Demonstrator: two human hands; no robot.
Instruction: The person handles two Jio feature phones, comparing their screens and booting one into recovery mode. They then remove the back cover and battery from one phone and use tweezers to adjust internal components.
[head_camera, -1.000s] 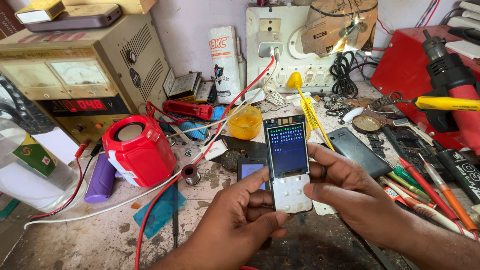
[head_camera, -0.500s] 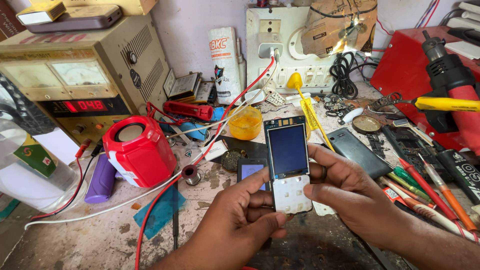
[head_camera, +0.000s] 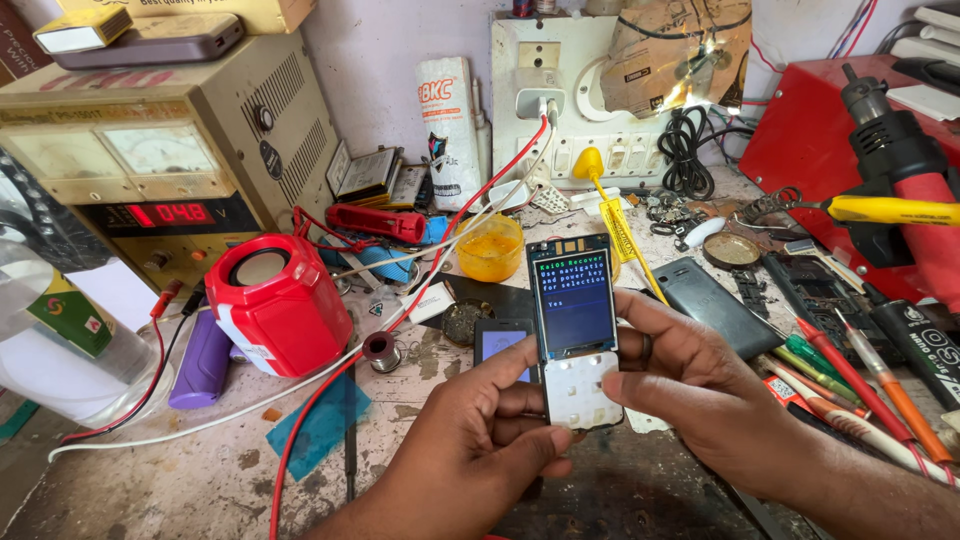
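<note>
Head camera view of a cluttered repair bench: both hands hold a bare keypad phone (head_camera: 575, 335), stripped of its casing, upright above the worktop. The left hand (head_camera: 480, 440) grips its lower left edge between thumb and fingers; the right hand (head_camera: 715, 395) clasps the right edge, thumb near the white key membrane. A second ago the display was filled with rows of text, half a second ago it was plain blue, and now it shows a short menu of green and white lines, suggesting the handset has moved on to a new screen and responds. A red speaker (head_camera: 280, 300) and a bench power supply (head_camera: 170, 160) stand to the left.
</note>
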